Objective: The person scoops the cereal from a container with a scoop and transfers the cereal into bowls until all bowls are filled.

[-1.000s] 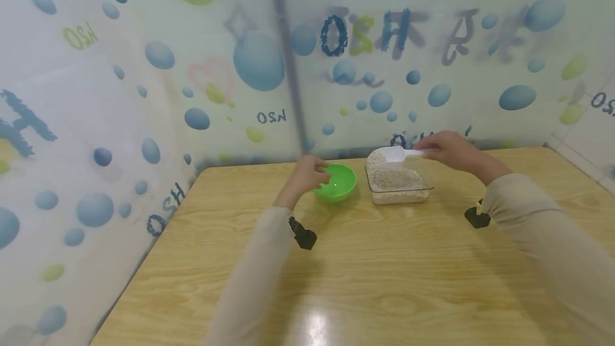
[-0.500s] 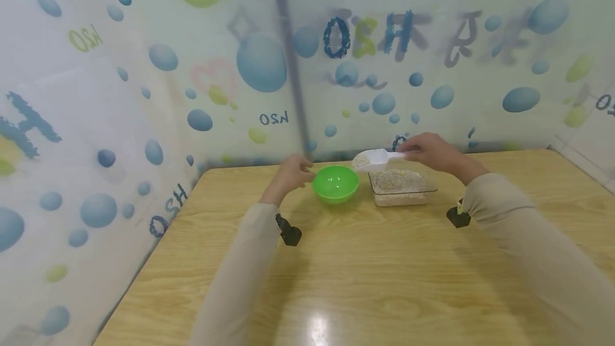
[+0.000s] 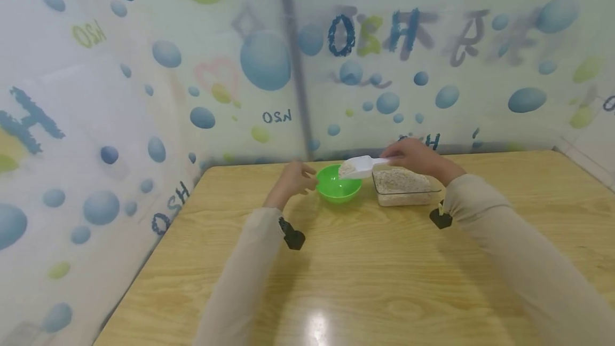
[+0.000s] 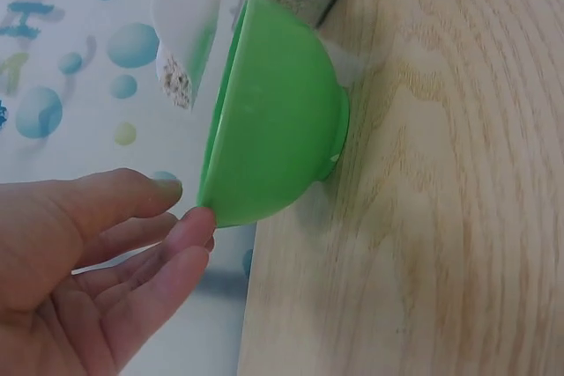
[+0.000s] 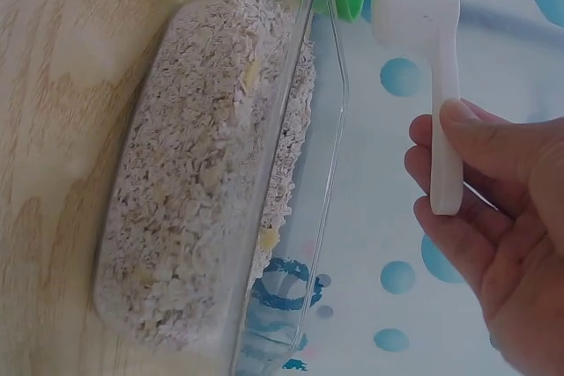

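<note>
A white scoop [image 3: 361, 167] with oat flakes at its front end is in my right hand [image 3: 408, 155], held over the green bowl [image 3: 338, 190]. In the right wrist view, thumb and fingers grip the scoop's handle [image 5: 447, 129]. My left hand [image 3: 291, 181] is at the bowl's left side. The left wrist view has a fingertip against the rim of the bowl [image 4: 282, 112], while the thumb stands apart from it. To the bowl's right is a clear glass container [image 3: 403, 200] filled with oat flakes [image 5: 203, 147], beneath the right hand.
The wooden table [image 3: 365, 266] carries the bowl and container near its back edge. Behind it hangs a patterned wall covering [image 3: 269, 25], which also runs along the left side.
My right hand has carried the scoop of oats leftward from above the glass container to over the bowl. My left hand has drawn back slightly left from over the bowl to its rim.
</note>
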A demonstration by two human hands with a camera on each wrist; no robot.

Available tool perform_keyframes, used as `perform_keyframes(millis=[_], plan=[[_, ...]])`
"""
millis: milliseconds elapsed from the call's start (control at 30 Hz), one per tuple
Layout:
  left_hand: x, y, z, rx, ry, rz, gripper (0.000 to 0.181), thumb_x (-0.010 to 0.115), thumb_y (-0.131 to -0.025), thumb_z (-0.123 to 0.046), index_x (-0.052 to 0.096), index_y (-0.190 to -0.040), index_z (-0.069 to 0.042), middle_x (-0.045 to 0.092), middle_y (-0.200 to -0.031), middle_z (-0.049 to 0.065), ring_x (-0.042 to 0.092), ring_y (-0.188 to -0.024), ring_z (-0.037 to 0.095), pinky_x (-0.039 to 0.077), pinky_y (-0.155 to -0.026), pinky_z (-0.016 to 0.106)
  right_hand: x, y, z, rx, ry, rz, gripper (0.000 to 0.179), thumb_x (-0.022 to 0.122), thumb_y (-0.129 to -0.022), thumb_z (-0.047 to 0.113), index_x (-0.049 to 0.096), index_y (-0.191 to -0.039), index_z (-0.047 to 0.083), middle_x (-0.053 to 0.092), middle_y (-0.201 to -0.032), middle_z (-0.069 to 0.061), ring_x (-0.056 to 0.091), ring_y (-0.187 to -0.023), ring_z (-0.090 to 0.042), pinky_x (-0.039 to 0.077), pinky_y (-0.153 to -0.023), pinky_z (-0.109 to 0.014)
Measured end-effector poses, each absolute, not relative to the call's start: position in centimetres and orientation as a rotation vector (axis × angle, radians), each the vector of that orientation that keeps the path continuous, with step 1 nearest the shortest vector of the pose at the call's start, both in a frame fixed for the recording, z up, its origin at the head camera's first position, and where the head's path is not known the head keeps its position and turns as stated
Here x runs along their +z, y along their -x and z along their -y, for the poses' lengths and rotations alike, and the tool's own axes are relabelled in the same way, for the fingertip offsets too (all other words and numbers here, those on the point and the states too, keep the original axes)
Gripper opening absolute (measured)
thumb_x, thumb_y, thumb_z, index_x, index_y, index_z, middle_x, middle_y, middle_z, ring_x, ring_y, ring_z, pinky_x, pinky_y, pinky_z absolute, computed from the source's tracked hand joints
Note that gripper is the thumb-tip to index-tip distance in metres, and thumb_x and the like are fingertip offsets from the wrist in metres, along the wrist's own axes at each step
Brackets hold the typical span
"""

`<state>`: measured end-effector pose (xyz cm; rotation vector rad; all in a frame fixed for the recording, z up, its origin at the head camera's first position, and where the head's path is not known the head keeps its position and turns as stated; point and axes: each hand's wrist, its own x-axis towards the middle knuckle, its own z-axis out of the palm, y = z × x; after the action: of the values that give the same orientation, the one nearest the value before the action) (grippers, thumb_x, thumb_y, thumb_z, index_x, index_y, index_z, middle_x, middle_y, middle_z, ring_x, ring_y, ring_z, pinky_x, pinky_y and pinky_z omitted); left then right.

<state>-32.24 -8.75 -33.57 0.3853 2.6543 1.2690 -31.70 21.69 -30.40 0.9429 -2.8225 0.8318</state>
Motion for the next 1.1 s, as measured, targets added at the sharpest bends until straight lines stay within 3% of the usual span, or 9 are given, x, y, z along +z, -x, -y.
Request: perform_keyframes(millis=[1100], plan=[[-34.1,32.0,8.0,1.262,-0.329,-2.724,0.036,0.060,-0.079,0.004,0.059,-0.115,0.009,0.066,-0.095,0.022,0.067,-0.078,0.027,0.054,-0.061,0.029,-28.2,33.7,-16.4,0.445,-1.170,2.947,0.012,0.061,-0.083,-0.005,0.069,-0.093,-0.004,0.065,-0.091,-0.015,0.060,-0.087,-0.031,0.048,-0.079,-0.041]])
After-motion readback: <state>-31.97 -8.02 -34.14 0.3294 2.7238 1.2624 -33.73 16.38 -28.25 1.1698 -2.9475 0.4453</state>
